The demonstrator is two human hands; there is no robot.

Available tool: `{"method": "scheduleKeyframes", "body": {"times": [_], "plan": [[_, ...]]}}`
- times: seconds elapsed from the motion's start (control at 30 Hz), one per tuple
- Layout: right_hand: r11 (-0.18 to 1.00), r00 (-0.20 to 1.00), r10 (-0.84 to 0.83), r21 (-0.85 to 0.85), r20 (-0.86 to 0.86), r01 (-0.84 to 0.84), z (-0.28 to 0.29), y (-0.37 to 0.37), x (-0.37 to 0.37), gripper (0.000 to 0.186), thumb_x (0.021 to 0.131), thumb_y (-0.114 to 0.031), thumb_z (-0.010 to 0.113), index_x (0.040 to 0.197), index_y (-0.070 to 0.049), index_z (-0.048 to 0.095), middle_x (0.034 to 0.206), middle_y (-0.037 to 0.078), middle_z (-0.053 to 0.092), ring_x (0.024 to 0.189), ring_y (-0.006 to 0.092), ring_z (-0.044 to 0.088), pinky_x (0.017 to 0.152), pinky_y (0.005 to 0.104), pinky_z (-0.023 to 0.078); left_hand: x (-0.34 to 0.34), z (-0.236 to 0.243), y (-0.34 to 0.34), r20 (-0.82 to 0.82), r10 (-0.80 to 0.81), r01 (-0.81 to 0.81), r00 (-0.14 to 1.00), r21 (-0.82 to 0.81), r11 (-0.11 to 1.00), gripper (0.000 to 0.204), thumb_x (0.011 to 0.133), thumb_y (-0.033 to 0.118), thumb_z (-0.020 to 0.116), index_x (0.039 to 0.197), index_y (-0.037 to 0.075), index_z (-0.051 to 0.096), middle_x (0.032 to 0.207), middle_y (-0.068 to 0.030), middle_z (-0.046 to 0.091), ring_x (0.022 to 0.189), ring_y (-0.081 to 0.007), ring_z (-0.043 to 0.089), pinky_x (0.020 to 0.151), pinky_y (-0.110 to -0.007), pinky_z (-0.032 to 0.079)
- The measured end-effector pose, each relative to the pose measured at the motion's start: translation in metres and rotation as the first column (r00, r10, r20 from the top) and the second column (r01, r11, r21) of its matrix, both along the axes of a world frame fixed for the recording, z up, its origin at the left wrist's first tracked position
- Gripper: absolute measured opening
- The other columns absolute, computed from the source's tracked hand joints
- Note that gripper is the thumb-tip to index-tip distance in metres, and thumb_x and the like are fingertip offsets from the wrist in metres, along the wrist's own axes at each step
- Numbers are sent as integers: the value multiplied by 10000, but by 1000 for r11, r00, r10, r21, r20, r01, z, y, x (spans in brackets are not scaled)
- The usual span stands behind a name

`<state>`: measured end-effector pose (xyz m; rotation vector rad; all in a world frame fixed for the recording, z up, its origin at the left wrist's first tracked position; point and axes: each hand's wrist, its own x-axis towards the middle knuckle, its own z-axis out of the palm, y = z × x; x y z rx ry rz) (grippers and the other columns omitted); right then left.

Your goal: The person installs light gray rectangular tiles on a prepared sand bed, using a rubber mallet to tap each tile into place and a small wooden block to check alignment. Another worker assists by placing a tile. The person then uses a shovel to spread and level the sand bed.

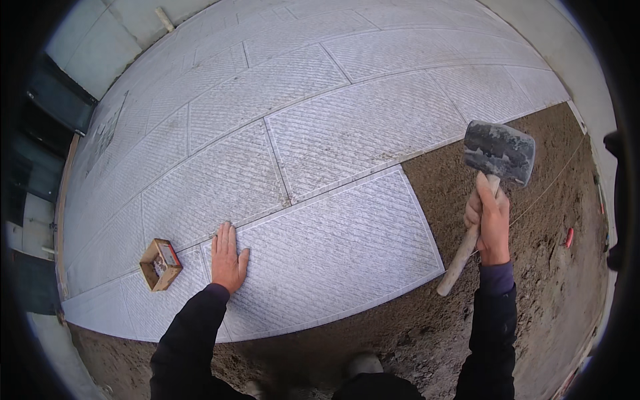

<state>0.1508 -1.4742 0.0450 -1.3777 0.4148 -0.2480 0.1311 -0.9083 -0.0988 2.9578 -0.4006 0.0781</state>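
Observation:
My left hand (229, 257) lies flat with its fingers outstretched on the left edge of a grey, grooved paving slab (327, 253), at the joint with the slabs above it. Just left of that hand sits a small open cardboard box (160, 265) with pale small bits inside. My right hand (490, 220) holds a mallet by its pale handle, over bare soil at the slab's right; its dark, scuffed head (499, 152) points upward.
Rows of laid slabs (367, 120) cover the upper floor. Brown soil (547, 287) borders them at right and bottom, with a thin string and a small red object (569, 237). Pale walls (83, 47) and dark panels line the sides. My feet show at the bottom.

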Motion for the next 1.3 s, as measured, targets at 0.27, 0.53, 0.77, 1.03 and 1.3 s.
{"method": "scheduleKeyframes", "body": {"times": [0.27, 0.53, 0.77, 1.03, 1.3], "plan": [[778, 820, 518, -265, -243, -569, -64, 193, -41, 379, 1071, -341, 621, 933, 12, 614, 651, 31, 576, 534, 107, 545, 494, 310, 422, -1, 1, 0, -9, 20, -20, 1000, -38, 999, 731, 1048, 363, 552, 1583, -78, 321, 1686, -252, 289, 1595, -398, 216, 1287, -537, 165], [613, 797, 527, -518, -295, -597, -89, 259, -15, 424, 1030, -314, 645, 948, 102, 654, 802, 307, 680, 768, 472, 692, 684, 499, 513, -5, -1, 5, 73, 15, -7, 997, -108, 994, 724, 1057, 379, 538, 1575, -83, 331, 1681, -259, 295, 1592, -395, 227, 1287, -539, 172], [628, 788, 513, -476, -342, -615, -112, 263, -33, 450, 1044, -332, 647, 895, 93, 648, 695, 197, 654, 657, 298, 672, 624, 448, 503, -4, 4, 8, 11, 2, -1, 1000, -70, 998, 739, 1069, 426, 528, 1571, -81, 336, 1670, -265, 301, 1586, -395, 235, 1281, -538, 198], [689, 783, 482, -382, -393, -616, -106, 231, -120, 466, 1080, -365, 612, 871, 51, 633, 627, 65, 561, 585, 129, 530, 535, 361, 431, -99, 43, 70, -175, -233, 239, 957, 14, 971, 1001, 950, 615, 657, 1578, -80, 304, 1685, -254, 254, 1593, -400, 204, 1280, -552, 215], [481, 787, 524, -649, -327, -590, -89, 246, -187, 446, 1063, -326, 635, 881, 80, 607, 682, 260, 586, 534, 308, 565, 562, 425, 459, -127, 38, 80, -219, -190, 203, 957, 38, 978, 1099, 902, 661, 677, 1584, -104, 277, 1682, -282, 237, 1597, -394, 188, 1284, -548, 208]]}}
